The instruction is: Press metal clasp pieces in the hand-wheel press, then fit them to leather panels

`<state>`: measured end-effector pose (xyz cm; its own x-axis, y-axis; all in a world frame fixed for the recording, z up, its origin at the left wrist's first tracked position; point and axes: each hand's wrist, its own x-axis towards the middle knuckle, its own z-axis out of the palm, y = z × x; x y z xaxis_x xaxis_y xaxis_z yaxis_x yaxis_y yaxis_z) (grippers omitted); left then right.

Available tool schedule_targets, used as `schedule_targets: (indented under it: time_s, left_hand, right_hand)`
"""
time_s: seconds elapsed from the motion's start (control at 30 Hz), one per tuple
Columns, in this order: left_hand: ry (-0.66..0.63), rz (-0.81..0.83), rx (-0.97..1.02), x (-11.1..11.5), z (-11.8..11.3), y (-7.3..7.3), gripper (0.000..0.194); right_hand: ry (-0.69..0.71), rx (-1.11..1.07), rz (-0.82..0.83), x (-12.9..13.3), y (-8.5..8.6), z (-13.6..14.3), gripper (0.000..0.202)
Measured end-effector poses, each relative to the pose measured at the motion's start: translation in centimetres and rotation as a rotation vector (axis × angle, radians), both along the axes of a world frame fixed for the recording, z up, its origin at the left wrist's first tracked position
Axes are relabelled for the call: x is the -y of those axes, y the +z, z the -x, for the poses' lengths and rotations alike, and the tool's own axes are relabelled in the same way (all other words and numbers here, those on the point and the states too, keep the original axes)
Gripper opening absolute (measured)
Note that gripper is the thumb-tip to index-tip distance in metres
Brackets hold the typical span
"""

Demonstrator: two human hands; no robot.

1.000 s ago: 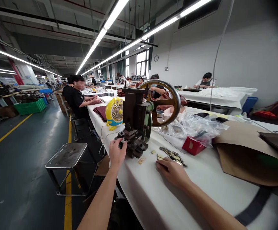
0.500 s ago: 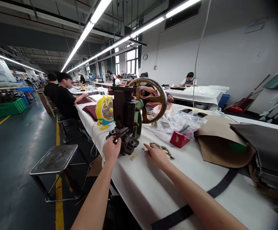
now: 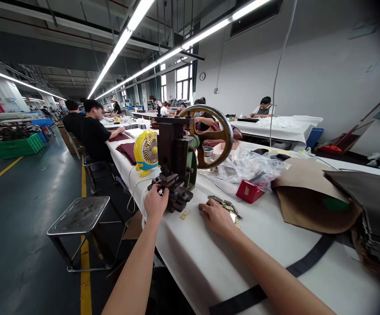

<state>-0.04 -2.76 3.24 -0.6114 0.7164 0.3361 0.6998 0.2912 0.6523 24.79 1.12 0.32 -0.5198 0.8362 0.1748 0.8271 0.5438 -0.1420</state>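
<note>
A dark hand press [image 3: 173,153] with a large handwheel [image 3: 227,135] stands on the white-covered table. At its lower front my left hand [image 3: 155,204] is closed, thumb and fingers pinching a small shiny metal piece [image 3: 160,191] against the press bed. My right hand [image 3: 218,216] rests low on the table beside a pile of flat brass-coloured metal pieces [image 3: 224,204]. Its fingers are curled together, and what they hold, if anything, is hidden. Between the hands and near the press foot lies a small flat golden piece [image 3: 185,215].
Behind the press sits a yellow fan [image 3: 146,151]. To the right are a red box [image 3: 249,191], clear plastic bags [image 3: 249,164], a brown paper bag [image 3: 308,197] and a black strap [image 3: 311,256]. A metal stool [image 3: 80,214] stands left. Co-workers sit along the tables.
My right hand's stretched index finger has curled in, and the hand has settled lower beside the metal pieces. My left hand stays at the press. The view has shifted slightly.
</note>
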Motion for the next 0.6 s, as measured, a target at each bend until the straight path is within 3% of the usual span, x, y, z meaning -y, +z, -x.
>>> schedule_targets:
  time_s: [0.3,0.5,0.6]
  left_hand:
    - [-0.02,-0.016,0.043,0.0,0.4,-0.3,0.027]
    - [-0.078,-0.044,0.107,0.4,0.4,0.6,0.027]
    - [-0.136,-0.082,0.306,1.2,1.7,-0.7,0.036]
  right_hand:
    - [0.008,-0.023,0.006,-0.3,-0.4,-0.1,0.034]
    - [-0.042,-0.084,0.004,0.1,0.0,0.0,0.029]
    - [-0.024,-0.16,0.006,0.4,0.1,-0.2,0.018]
